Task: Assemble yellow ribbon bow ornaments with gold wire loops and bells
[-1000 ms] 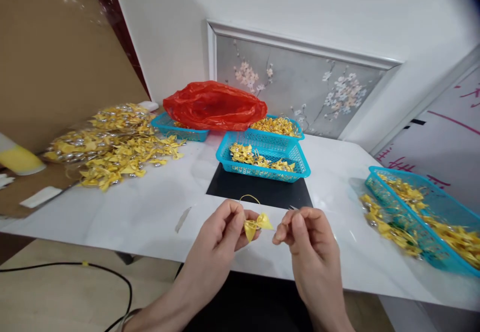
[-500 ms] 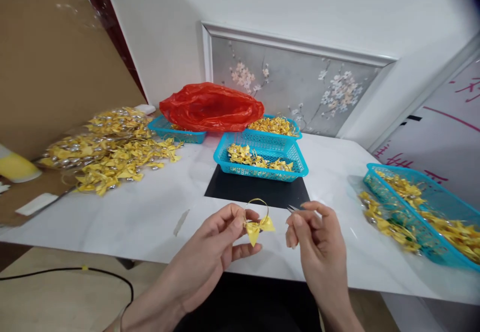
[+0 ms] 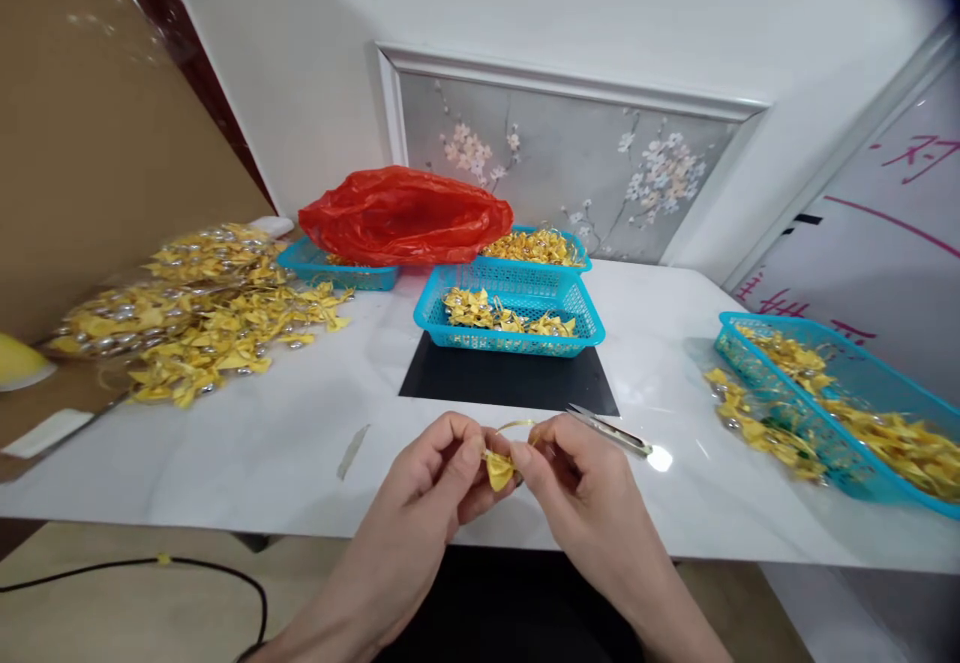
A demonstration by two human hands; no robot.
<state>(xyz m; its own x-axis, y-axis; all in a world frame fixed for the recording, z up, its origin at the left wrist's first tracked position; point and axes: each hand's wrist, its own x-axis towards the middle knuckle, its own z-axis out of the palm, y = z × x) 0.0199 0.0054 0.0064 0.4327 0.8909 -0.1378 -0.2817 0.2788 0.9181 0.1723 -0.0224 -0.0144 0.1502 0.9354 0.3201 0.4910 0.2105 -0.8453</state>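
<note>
Table (image 3: 300, 463): glossy white, faintly marbled surface. Whiteboard (image 3: 892, 278), right: magenta handwriting, partly cut off, not legible. Baskets (image 3: 480, 341): 4, blue perforated plastic, holding yellow ornaments (image 3: 472, 308). Bag (image 3: 405, 215): thin, crinkled red plastic. Left hand (image 3: 431, 488) and right hand (image 3: 581, 473): fingertips closed, together pinching 1 satin bow (image 3: 499, 471) above the table's near edge. Metal tool (image 3: 615, 431): slim, pointed, beside the right knuckles; whether held, cannot tell.
</note>
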